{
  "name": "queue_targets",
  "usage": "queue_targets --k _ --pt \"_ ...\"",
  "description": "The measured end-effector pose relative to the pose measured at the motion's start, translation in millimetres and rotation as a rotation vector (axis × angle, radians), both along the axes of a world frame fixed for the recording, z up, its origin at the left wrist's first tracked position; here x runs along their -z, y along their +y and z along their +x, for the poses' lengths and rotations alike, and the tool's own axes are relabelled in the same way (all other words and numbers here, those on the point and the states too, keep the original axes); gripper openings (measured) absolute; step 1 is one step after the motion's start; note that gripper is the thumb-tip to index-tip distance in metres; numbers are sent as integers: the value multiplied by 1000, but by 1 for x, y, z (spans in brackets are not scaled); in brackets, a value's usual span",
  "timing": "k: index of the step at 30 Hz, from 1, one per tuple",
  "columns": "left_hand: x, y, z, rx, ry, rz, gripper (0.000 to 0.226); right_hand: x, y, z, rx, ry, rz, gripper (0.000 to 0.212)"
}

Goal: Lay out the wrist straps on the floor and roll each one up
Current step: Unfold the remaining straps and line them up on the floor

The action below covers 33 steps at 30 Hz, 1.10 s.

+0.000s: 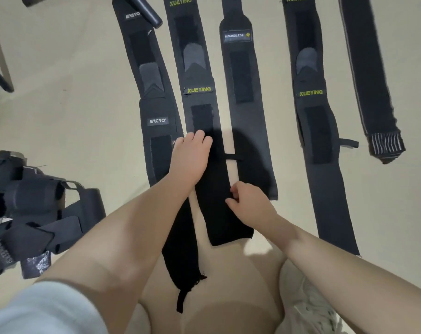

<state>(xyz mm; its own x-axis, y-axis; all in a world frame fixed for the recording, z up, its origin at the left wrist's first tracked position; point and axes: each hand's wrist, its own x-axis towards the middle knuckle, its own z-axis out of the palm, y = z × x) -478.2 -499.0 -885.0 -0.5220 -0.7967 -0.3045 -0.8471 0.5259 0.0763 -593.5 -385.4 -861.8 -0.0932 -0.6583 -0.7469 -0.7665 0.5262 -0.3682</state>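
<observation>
Knees and a pale shoe [310, 309] fill the nearest edge, with the person crouched over a beige floor [79, 68]. Just beyond, the right hand [250, 206] pinches the edge of the second XUEYING strap [219, 213], fingers curled in a closed grip on the black fabric. The left hand [192, 155] lies flat on the same strap farther up, fingers straight, pressing it down. Beside it to the left runs the MCYO strap [159, 121], its tail passing under the left forearm. To the right lie the MANUEKLEAR strap [243, 75], another XUEYING strap [318, 131] and a plain striped-end strap [371, 75], all stretched out side by side. A tangled heap of straps [31, 213] sits at left.
</observation>
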Motion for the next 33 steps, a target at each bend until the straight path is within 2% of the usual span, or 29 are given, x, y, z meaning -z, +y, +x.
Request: queue_targets --k 3,5,7,9,13,16,19,21,22,25,27,30,33 --pt "-1 4 2 -2 40 19 36 5 9 4 82 -44 -28 37" --pt "-1 10 9 24 -9 110 61 5 9 7 169 -112 6 32" --pt "-3 15 19 88 -132 209 91 4 12 9 266 -226 53 14" --pt "-3 20 24 134 -212 185 102 1 18 7 326 -336 51 21" --pt "-4 29 13 129 -216 44 86 -3 34 -2 316 -407 31 20" --pt "-6 38 9 90 -175 53 80 -3 43 1 265 -509 210 25" --pt "-5 43 13 60 -78 104 75 0 52 5 291 -699 255 32" --pt "-7 46 19 95 -56 132 74 5 54 3 288 -649 287 35" --pt "-7 48 23 115 -76 162 81 7 55 1 270 -609 318 31" --pt "-5 60 35 185 -223 255 123 15 65 -4 319 -466 423 26" --pt "-1 68 41 219 -296 246 138 23 72 -6 347 -379 438 26" --pt "2 75 39 201 -318 216 142 24 76 -4 135 -174 365 34" --pt "2 80 33 175 -353 202 143 17 78 4 -346 221 172 45"
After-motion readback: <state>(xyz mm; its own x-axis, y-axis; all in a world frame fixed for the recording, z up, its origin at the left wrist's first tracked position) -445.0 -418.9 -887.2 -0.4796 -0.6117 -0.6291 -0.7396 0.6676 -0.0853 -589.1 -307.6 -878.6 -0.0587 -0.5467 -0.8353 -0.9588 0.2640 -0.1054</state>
